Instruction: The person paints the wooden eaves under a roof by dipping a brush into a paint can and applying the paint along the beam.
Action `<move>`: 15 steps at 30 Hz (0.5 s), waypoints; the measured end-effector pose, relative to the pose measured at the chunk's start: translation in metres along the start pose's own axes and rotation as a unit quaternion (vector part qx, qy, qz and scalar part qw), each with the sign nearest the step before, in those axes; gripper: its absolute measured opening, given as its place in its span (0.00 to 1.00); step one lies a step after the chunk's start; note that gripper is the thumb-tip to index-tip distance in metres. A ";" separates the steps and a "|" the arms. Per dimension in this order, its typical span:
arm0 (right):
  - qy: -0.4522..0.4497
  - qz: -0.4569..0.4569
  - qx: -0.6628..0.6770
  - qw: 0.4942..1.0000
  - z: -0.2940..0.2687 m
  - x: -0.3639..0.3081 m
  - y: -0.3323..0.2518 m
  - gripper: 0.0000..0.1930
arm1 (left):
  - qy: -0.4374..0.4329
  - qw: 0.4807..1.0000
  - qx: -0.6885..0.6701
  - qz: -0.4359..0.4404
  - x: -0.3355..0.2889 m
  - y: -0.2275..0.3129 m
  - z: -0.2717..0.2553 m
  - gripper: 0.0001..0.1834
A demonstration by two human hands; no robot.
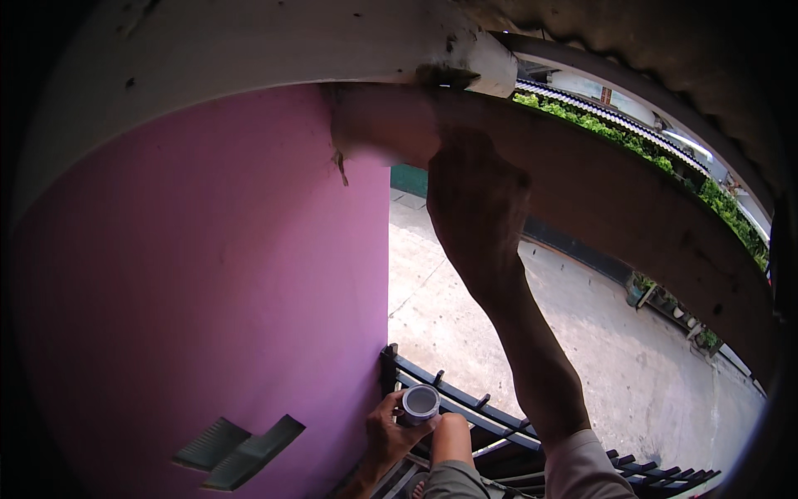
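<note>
My right hand (476,204) is raised overhead, its back toward me, pressed against a brown wooden beam (632,216) just under a white eave board (274,46). Its fingers are hidden against the beam near a blurred pale patch (382,125), so I cannot tell whether it holds anything. My left hand (389,434) is low by the pink wall (208,283), wrapped around a short grey pipe (421,404) whose open end faces up at me.
Far below, a dark metal gate or railing (465,399) runs from the wall's corner, with a concrete yard (615,358) beyond. Green hedges and potted plants (665,299) line the far side. A slatted vent (237,453) sits low on the wall.
</note>
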State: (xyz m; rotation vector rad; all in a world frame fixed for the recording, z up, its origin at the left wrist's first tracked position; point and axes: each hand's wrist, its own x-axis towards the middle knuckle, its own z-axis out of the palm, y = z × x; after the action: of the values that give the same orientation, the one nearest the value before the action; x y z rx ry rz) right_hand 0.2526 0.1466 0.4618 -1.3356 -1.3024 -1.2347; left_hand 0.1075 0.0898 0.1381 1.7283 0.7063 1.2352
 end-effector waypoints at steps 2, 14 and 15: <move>0.076 0.001 0.067 0.995 -0.032 -0.004 0.008 0.03 | -0.020 0.999 -0.024 -0.030 -0.001 0.002 0.000 0.32; 0.087 -0.038 0.079 0.992 -0.020 -0.008 0.007 0.04 | -0.020 1.000 -0.018 -0.001 0.001 0.011 0.009 0.31; 0.087 -0.038 0.077 0.992 -0.023 -0.010 0.012 0.04 | -0.022 1.000 -0.018 -0.001 0.001 0.012 0.009 0.31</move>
State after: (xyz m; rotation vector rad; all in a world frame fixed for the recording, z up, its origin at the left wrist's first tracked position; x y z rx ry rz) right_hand 0.2633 0.1215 0.4558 -1.0539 -1.3044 -1.2461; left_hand 0.1157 0.0819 0.1483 1.7195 0.6555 1.1973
